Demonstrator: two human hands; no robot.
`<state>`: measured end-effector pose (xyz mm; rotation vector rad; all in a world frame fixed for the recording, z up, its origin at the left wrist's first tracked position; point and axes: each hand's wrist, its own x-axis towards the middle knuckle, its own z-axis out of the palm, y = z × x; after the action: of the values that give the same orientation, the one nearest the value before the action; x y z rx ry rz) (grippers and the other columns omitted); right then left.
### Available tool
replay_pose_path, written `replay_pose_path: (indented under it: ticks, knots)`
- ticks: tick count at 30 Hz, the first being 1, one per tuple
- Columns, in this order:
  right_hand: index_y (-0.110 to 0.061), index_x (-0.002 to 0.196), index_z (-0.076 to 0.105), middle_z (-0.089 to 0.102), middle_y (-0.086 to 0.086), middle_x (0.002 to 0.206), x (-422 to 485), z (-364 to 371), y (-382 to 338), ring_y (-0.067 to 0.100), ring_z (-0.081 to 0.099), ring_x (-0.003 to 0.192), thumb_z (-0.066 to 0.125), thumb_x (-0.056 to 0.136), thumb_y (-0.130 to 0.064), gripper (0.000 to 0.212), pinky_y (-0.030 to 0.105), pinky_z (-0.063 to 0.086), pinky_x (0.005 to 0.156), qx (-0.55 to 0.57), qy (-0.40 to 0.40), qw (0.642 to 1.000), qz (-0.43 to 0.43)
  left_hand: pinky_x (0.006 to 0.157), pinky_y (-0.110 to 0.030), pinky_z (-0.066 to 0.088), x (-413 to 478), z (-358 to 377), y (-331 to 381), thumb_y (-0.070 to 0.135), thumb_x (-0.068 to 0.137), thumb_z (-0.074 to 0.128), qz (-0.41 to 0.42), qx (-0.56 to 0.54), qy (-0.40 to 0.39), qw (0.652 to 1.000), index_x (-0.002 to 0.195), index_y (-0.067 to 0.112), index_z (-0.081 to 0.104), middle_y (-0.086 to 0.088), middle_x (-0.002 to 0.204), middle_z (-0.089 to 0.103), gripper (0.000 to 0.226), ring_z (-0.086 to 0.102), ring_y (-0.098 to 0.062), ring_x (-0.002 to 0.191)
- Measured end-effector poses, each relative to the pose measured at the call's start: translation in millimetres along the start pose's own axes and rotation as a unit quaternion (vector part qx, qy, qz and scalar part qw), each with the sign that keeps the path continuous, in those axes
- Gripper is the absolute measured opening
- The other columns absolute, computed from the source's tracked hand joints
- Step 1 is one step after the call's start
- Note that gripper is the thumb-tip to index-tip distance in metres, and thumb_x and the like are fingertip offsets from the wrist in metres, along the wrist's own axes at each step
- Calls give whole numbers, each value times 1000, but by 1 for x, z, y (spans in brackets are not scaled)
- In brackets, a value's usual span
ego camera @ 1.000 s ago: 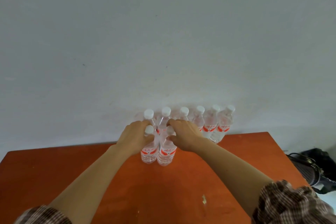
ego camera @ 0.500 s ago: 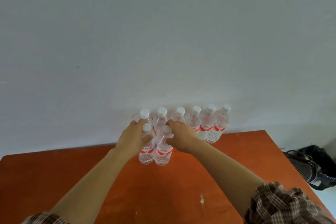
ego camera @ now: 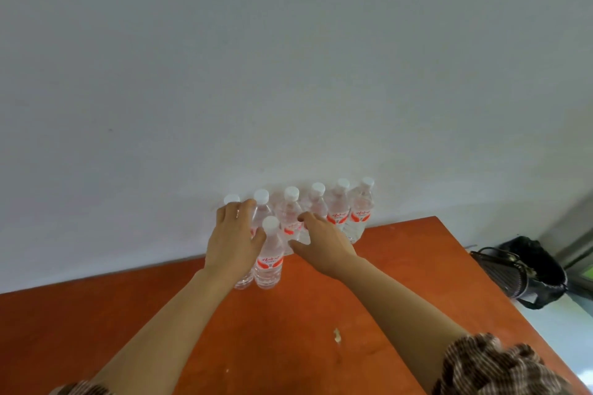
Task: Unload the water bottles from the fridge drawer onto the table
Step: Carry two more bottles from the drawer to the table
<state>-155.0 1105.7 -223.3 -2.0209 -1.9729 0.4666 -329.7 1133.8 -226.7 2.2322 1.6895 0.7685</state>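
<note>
Your plaid sleeves frame the bottom edge, both forearms reaching out over the orange-brown table, which has a pale chip in its surface. Your left hand lies over the left front bottle, fingers stretched forward rather than wrapped round it; only the bottle's base shows under your palm. Just beside it, the right front bottle stands upright with its white cap free, between your 2 hands. Your right hand is released, thumb and fingers spread loosely, holding nothing. Beyond your fingertips, a back row of 6 upright bottles with red labels stands at the table's far edge, against the white wall. A black bag sits on the floor to the right.
</note>
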Motion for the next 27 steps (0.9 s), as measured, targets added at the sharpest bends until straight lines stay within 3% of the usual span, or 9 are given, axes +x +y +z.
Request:
replay_pose_path:
  ticks: [4,8,14,21,27]
  knots:
    - [-19,139,41,49,4,140,-39,-23,32,26,53,121,56,92,-38,53,40,46,94,-32,37,998,41,97,-37,43,-6,17,43,22,93,51,64,25,-31,997,134,14,43,-8,133,45,43,36,-25,127]
    - [-21,141,39,44,3,145,-96,-49,76,25,42,133,55,92,-39,55,46,35,107,-75,65,988,121,101,-38,40,-28,45,107,25,93,50,87,36,-113,989,141,14,36,-8,139,40,51,32,-26,131]
    - [-19,141,38,42,4,143,-216,-94,159,27,39,131,54,93,-43,56,48,34,105,-91,91,966,224,100,-38,40,-88,83,223,30,94,46,151,42,-191,969,138,15,39,-8,136,40,47,35,-25,129]
    - [-21,136,42,45,5,137,-406,-125,246,28,41,128,54,90,-45,53,48,37,100,-86,137,926,340,95,-38,44,-213,117,371,34,94,45,250,52,-240,937,134,16,43,-7,133,42,44,37,-24,125]
    - [-20,142,37,44,8,142,-591,-149,306,29,40,131,53,93,-46,58,49,36,105,-91,158,879,440,96,-41,43,-344,143,493,33,91,49,346,46,-281,894,131,15,43,-11,135,41,45,36,-29,126]
